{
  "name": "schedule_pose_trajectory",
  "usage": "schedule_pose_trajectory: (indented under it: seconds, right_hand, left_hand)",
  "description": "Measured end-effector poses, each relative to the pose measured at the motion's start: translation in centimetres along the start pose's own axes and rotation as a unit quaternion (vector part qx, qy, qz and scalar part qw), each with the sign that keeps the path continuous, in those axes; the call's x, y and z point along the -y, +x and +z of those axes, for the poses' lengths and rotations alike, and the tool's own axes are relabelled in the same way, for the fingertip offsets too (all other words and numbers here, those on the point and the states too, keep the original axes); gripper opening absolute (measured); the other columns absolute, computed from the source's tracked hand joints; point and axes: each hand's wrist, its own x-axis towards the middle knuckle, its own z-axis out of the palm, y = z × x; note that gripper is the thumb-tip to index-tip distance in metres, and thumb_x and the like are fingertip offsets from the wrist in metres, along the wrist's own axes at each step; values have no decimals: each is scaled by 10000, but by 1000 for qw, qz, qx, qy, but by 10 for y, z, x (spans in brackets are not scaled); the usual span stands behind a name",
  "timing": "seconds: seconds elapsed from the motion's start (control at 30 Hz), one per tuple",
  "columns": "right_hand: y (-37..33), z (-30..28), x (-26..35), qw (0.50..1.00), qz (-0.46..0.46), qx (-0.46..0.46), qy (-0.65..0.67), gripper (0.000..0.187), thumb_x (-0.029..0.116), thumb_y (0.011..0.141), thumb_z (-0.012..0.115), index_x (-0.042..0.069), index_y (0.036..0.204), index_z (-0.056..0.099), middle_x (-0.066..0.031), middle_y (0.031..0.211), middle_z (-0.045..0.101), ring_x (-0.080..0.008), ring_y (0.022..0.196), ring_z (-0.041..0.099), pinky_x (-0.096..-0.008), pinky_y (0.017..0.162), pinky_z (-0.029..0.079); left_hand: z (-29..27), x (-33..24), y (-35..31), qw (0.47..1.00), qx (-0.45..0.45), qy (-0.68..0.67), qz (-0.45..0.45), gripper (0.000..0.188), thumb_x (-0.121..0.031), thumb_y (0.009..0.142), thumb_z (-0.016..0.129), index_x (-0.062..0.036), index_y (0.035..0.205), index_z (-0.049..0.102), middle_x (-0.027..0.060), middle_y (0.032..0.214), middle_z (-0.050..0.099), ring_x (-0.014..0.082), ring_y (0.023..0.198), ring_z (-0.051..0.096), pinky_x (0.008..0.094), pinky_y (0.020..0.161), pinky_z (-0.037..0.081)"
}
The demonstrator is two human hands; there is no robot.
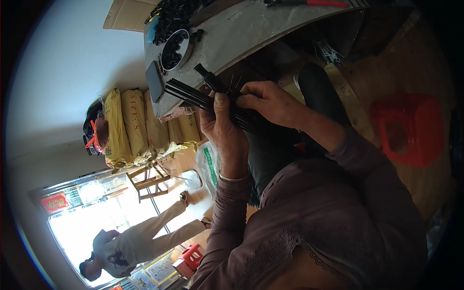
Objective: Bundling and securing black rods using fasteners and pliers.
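Observation:
My left hand (224, 133) is closed around a bundle of thin black rods (186, 93), with its thumb pressed on top. The rods' ends fan out slightly at the upper left. Beside them a thicker black piece like a handle or shaft (208, 76) sticks up past my thumb. A few fine wires (234, 83) stand out between my hands. My right hand (270, 104) is closed in a pinch at the bundle, thumb against the fingers. What lies between those fingertips is hidden. The lower part of the bundle runs over my dark trousers and is hard to make out.
On the grey worktable (227, 36) stand a metal bowl (187, 50) of small black parts, a dark flat slab (154, 81) and a red-handled tool (327, 3). A red plastic stool (411, 154) is at right. Yellow sacks (135, 121), a wooden stool (150, 182) and a standing person (130, 244) are at left.

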Motion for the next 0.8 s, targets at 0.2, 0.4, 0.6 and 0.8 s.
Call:
schedule_pose_trajectory:
  seconds: [0.2,0.4,0.6,0.8]
  right_hand:
    - [1,0,-3,999,13,5,33,174,186,932,588,15,911,611,18,763,586,-35,729,530,-211,658,443]
    - [0,0,-1,1000,25,2,12,175,188,926,597,15,911,613,17,764,589,-39,724,535,-214,650,440]
    - [-2,-1,1,1000,2,-8,-21,175,208,914,616,33,912,626,28,768,591,-35,715,531,-207,634,426]
    - [5,-12,0,986,132,48,92,271,281,864,678,11,872,661,-20,757,643,-81,674,557,-264,608,441]
  left_hand:
    - [4,-1,-4,1000,-13,21,5,187,-184,938,613,-38,1054,630,0,916,632,61,828,567,210,736,459]
    - [1,1,-4,999,-15,40,18,194,-191,930,626,-31,1038,622,2,906,628,68,817,563,212,735,454]
    - [4,-1,-3,991,6,120,50,211,-174,924,626,-13,1060,612,22,918,631,92,831,570,239,778,455]
    - [0,-9,-2,995,58,76,15,286,-210,919,632,10,1100,608,39,937,636,103,853,574,251,806,453]
